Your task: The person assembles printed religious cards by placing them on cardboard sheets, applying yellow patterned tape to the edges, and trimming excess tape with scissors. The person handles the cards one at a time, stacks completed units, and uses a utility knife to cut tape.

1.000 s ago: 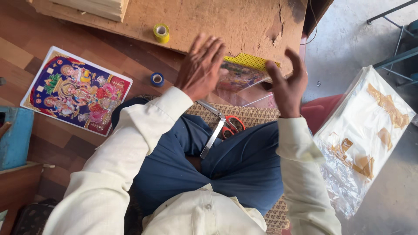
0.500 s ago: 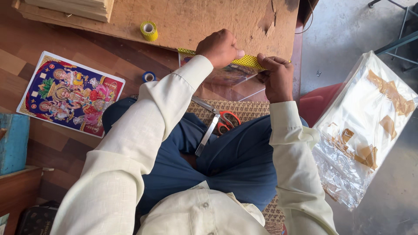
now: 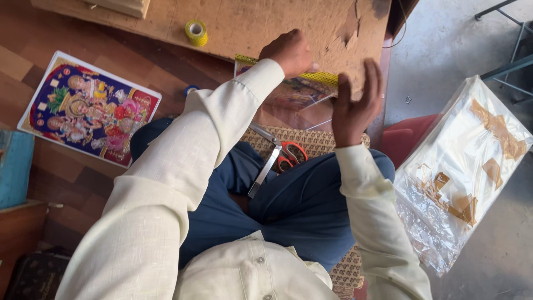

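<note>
A colourful picture with a yellow top edge [image 3: 302, 89] lies under a clear plastic sheet [image 3: 311, 114] on the wooden board, just past my knees. My left hand [image 3: 288, 51] is closed in a fist and rests on the picture's upper edge. Whether it pinches the sheet is hidden. My right hand [image 3: 355, 105] is lifted above the picture's right side, fingers apart, holding nothing. Scissors with orange handles [image 3: 276, 158] lie on my lap, blades pointing toward me.
A yellow tape roll [image 3: 195, 32] stands on the chipped wooden board [image 3: 266, 22]. A blue tape roll [image 3: 190, 89] peeks out by my left sleeve. A large colourful poster [image 3: 89, 108] lies at left, a taped plastic bundle [image 3: 466, 166] at right, a blue box [image 3: 14, 172] far left.
Both hands came down from a raised, open pose onto the picture. My left hand stayed there as a fist, and my right hand has lifted off again and opened.
</note>
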`<act>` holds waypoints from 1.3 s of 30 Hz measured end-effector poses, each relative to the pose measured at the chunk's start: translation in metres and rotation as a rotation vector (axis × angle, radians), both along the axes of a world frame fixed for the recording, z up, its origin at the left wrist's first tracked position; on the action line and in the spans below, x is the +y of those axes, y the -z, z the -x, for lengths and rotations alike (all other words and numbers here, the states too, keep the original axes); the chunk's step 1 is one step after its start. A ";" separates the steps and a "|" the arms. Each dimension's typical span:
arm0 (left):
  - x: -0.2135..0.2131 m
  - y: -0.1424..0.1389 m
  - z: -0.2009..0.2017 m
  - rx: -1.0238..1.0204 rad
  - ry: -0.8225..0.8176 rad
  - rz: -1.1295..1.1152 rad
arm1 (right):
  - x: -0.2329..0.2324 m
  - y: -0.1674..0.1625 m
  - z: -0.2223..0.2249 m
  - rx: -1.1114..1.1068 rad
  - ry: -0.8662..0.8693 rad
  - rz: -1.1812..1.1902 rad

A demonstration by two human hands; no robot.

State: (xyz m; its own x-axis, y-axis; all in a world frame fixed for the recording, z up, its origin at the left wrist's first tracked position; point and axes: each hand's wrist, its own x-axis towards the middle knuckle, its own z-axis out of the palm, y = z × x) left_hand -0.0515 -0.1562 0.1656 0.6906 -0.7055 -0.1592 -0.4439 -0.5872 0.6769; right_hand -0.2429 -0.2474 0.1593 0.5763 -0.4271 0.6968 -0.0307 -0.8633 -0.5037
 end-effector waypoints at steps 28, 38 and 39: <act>0.093 0.010 0.013 -0.627 0.159 0.384 | -0.013 -0.029 -0.043 0.497 -0.404 0.160; 0.142 0.010 -0.011 -0.524 -0.002 0.343 | -0.060 -0.014 -0.002 0.485 -0.302 -0.119; 0.143 0.008 -0.011 -0.512 0.010 0.315 | -0.060 -0.011 -0.002 0.465 -0.298 -0.189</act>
State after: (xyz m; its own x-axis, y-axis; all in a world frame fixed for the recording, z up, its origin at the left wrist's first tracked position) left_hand -0.0409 -0.0134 0.1572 0.6173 -0.6713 0.4102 -0.7640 -0.3871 0.5162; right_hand -0.2413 -0.3070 0.1702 0.9177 -0.2920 0.2693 -0.0551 -0.7649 -0.6418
